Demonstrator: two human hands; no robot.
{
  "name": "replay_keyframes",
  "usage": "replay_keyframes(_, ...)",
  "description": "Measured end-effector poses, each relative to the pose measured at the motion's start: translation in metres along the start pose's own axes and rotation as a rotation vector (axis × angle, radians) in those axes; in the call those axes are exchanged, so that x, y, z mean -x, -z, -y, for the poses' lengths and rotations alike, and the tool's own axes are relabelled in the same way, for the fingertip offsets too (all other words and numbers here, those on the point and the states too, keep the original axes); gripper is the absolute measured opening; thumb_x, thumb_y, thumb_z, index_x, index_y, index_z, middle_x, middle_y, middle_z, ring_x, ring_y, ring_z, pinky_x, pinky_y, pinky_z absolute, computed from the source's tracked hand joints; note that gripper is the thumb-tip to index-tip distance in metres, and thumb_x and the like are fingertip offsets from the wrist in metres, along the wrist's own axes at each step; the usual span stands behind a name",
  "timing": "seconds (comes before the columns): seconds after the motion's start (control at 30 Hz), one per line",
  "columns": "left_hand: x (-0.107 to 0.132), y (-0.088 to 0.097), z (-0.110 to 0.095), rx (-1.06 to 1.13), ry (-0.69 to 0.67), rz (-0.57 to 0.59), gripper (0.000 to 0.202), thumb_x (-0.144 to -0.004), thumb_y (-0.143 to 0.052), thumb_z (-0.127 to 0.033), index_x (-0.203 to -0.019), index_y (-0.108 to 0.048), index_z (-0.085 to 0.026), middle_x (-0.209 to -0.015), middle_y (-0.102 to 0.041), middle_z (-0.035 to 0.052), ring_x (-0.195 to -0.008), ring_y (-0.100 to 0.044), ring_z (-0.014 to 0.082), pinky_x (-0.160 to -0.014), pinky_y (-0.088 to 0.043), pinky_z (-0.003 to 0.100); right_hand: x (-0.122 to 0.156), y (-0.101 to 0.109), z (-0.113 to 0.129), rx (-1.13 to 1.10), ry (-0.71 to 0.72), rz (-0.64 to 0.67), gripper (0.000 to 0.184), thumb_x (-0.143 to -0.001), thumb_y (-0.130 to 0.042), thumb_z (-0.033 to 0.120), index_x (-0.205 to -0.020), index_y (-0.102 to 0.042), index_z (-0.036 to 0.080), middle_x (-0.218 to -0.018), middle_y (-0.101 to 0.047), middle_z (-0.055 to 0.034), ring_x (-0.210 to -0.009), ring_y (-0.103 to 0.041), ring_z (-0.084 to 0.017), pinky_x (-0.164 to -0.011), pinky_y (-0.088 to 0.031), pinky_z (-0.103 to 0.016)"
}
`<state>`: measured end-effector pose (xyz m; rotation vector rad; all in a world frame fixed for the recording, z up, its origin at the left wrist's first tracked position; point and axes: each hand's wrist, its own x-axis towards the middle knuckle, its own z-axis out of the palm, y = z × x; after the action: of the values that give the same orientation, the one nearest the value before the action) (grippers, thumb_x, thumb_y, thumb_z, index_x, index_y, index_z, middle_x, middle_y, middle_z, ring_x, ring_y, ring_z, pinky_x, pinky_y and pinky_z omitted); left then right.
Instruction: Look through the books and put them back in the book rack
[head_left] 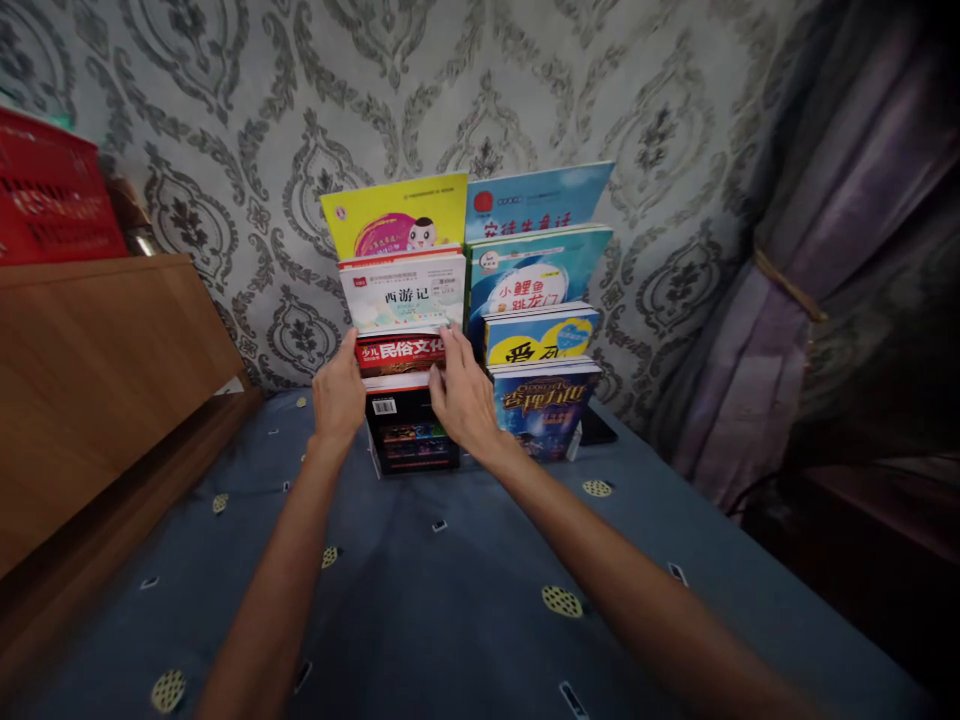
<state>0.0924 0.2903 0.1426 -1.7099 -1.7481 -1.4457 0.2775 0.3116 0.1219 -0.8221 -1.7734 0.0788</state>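
Note:
Books stand upright in two stepped columns. My left hand is closed at the left edge of a red book with white Chinese lettering. At that book's right edge is my right hand, its thumb in front and its fingers reaching over the top corner. Directly behind rises a white book, and farther back a yellow book. A black book with a barcode stands in front, below my hands. The lower part of the red book is hidden behind it.
The right column has a dark blue book, a blue-and-yellow book, a teal book and a light blue book. Left is a wooden cabinet bearing a red box. A curtain hangs right of the blue patterned cloth.

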Motion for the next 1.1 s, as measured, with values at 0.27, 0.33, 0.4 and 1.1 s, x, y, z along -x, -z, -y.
replay_keyframes(0.27, 0.005, 0.007, -0.003, 0.001, -0.028, 0.076, 0.055, -0.097, -0.041, -0.019, -0.152, -0.043, -0.019, -0.121, -0.072, 0.0133, -0.105, -0.07, 0.0272, -0.099, -0.051, 0.041, -0.004, 0.013, 0.004, -0.048, -0.015, 0.02, 0.064, -0.093, -0.041, 0.018, -0.156, -0.033, 0.021, -0.158, -0.04, -0.0104, -0.145, -0.039, -0.033, -0.117, -0.04, -0.055)
replay_keyframes(0.33, 0.006, 0.013, -0.005, -0.001, -0.032, 0.108, 0.057, -0.097, -0.041, -0.02, -0.154, -0.039, -0.02, -0.126, -0.07, 0.013, -0.106, -0.07, 0.0276, -0.099, -0.052, 0.042, 0.006, 0.024, 0.008, -0.081, -0.013, 0.019, 0.065, -0.093, -0.04, 0.018, -0.157, -0.029, 0.026, -0.159, -0.04, -0.0083, -0.148, -0.035, -0.031, -0.118, -0.039, -0.055)
replay_keyframes(0.4, 0.01, 0.021, -0.006, 0.004, -0.03, 0.123, 0.059, -0.097, -0.041, -0.021, -0.156, -0.034, -0.02, -0.129, -0.069, 0.014, -0.109, -0.07, 0.0281, -0.099, -0.052, 0.042, 0.028, 0.038, 0.012, -0.105, -0.002, 0.034, 0.065, -0.094, -0.039, 0.018, -0.157, -0.027, 0.029, -0.159, -0.04, -0.0072, -0.149, -0.034, -0.029, -0.118, -0.038, -0.055)
replay_keyframes(1.1, 0.221, 0.013, 0.02, -0.364, 0.072, 0.44, 0.028, -0.096, -0.041, -0.023, -0.113, -0.061, -0.015, -0.112, -0.066, 0.0157, -0.108, -0.065, 0.0278, -0.097, -0.052, 0.044, 0.219, 0.144, -0.016, 0.119, -0.206, 0.629, 0.027, -0.096, -0.05, 0.016, -0.115, -0.069, 0.015, -0.132, -0.065, -0.0165, -0.126, -0.06, -0.025, -0.107, -0.044, -0.04)
